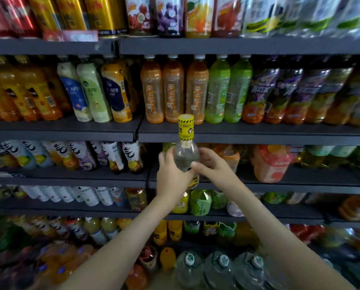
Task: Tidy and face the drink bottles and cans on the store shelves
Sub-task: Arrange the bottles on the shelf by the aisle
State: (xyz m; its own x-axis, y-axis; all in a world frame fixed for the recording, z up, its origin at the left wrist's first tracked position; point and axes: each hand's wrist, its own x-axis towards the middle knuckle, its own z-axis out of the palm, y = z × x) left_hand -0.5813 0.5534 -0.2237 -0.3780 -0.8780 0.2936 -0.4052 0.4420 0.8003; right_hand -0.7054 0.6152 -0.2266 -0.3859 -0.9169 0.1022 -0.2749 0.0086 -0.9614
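Head view. A clear bottle [185, 156] with a yellow, black-striped neck wrap [186, 128] is held upright in both hands in front of the dark store shelving [258, 136]. Its body is level with the third shelf from the top. Its capped neck rises across that shelf's front edge to just below a row of orange tea bottles [172, 91]. The left hand [171, 174] grips the bottle's body from the left, fingers curled round the glass. The right hand [212, 166] grips it from the right, thumb across the front and fingers wrapped behind. Green bottles [229, 91] stand just right of the orange row. Gold cans [105, 15] occupy the top shelf at left, and large water jugs [218, 266] stand at the bottom. The edges of the view are blurred.
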